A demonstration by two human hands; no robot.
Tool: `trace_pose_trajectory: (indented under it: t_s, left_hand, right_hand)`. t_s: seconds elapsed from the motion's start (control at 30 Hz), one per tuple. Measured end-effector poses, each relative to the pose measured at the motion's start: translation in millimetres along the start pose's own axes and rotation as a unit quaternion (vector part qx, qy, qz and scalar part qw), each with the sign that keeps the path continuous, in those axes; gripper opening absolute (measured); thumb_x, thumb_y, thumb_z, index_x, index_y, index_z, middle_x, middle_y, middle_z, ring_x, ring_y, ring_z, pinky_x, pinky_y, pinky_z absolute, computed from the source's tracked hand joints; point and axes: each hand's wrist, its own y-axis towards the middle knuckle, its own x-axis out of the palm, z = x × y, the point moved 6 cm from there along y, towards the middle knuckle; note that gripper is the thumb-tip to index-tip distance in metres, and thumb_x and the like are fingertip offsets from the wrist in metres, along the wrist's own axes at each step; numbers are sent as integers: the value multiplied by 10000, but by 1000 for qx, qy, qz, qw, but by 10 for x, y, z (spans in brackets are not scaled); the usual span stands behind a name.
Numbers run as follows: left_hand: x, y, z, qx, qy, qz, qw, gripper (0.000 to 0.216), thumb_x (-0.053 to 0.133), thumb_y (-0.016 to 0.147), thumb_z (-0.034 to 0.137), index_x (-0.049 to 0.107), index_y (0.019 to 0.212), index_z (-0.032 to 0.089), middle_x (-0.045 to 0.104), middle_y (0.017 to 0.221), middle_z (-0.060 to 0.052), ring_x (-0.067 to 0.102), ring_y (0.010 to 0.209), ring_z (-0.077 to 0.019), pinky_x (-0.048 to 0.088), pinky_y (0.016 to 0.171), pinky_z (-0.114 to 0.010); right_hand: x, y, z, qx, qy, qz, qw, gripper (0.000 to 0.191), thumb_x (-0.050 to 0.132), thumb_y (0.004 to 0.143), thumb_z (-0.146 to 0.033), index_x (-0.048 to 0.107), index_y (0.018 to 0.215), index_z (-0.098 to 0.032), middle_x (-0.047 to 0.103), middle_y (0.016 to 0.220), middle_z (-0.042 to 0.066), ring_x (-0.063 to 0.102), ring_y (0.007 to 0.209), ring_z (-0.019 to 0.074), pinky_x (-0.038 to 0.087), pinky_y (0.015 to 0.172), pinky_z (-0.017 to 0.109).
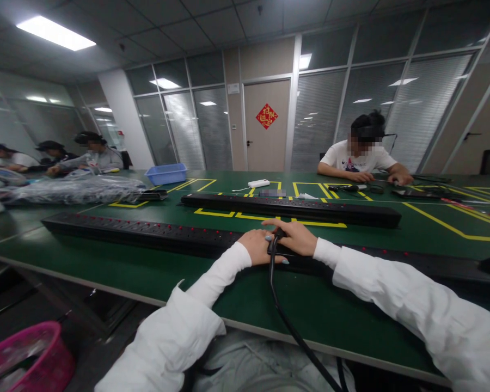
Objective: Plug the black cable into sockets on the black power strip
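Observation:
A long black power strip [139, 231] with red switches lies across the green table in front of me. My left hand [261, 246] and my right hand [294, 237] meet on top of it near its middle. Both hands pinch a black plug [278, 235] pressed against the strip. Its black cable [286, 321] runs from the plug down over the table's near edge to my lap. A second long black power strip [289, 209] lies farther back, parallel to the first.
Yellow tape outlines mark the green table [106, 267]. A blue bin [166, 173], a white device [258, 183] and plastic-wrapped goods [69, 190] lie beyond. A person in a white shirt [357, 158] sits opposite; others sit far left. A pink basket [28, 354] stands lower left.

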Motion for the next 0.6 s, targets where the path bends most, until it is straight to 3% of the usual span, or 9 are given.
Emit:
trace_pose_trajectory:
  t_s: [0.1, 0.23, 0.4, 0.6]
  left_hand:
    - [6, -3, 7, 3, -1, 1, 1000, 649, 392, 641, 683, 491, 1029, 173, 577, 942, -91, 534, 883, -262, 409, 785, -373]
    - [9, -9, 1, -7, 1, 7, 1000, 610, 400, 652, 664, 514, 1014, 187, 587, 928, -87, 535, 884, -267, 406, 786, -374]
    - [19, -10, -14, -15, 0, 1, 1000, 611, 396, 654, 663, 523, 1005, 179, 594, 914, -95, 546, 854, -268, 416, 765, -374]
    - [57, -3, -44, -19, 17, -1, 1000, 715, 324, 637, 720, 517, 989, 129, 578, 925, -128, 541, 854, -271, 407, 775, -380]
  right_hand:
    - [-3, -10, 18, 16, 0, 12, 1000, 419, 465, 778, -330, 388, 1187, -276, 625, 848, 3, 575, 743, 186, 394, 635, 262]
    - [-27, -9, -49, -13, 8, 30, 999, 333, 385, 818, -419, 474, 1098, -263, 574, 989, 34, 536, 870, 184, 398, 726, 292]
    - [-28, 2, -83, -41, 28, 25, 998, 325, 362, 831, -412, 505, 1066, -239, 536, 988, 58, 497, 903, 176, 386, 795, 310]
    - [-58, -1, 35, -12, 45, 58, 997, 306, 422, 808, -380, 534, 1046, -224, 487, 911, 58, 488, 850, 169, 398, 778, 324]
